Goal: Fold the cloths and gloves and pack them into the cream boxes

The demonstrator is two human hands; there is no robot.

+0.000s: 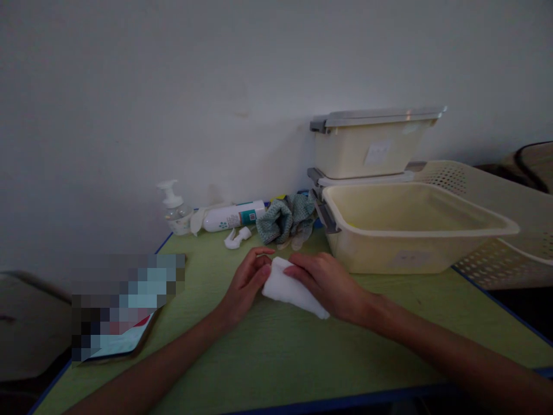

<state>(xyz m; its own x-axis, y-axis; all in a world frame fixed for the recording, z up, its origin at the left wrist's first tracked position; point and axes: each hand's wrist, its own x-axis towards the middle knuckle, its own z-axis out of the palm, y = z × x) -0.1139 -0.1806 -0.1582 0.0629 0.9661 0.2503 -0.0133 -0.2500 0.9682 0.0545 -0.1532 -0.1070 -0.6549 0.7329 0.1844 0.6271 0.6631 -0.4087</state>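
A small folded white cloth point(294, 294) is held above the middle of the green tabletop, tilted down to the right. My right hand point(330, 282) is closed over its upper right side, with fingers along the top edge and the thumb hidden. At its left end, my left hand point(250, 279) pinches the corner between thumb and curled fingers. Just behind my hands lie a crumpled blue-green rag point(285, 219) and a white spray nozzle point(237, 237). Whether the white piece is cloth or thick tissue is hard to tell.
Along the wall stand a clear pump bottle point(178, 213) and a white bottle point(233, 217) lying on its side. An open cream bin point(389, 248) sits at right, with a lidded box point(367, 150) behind. A perforated basket point(510, 202) is beyond. A blurred tablet point(129, 334) lies left.
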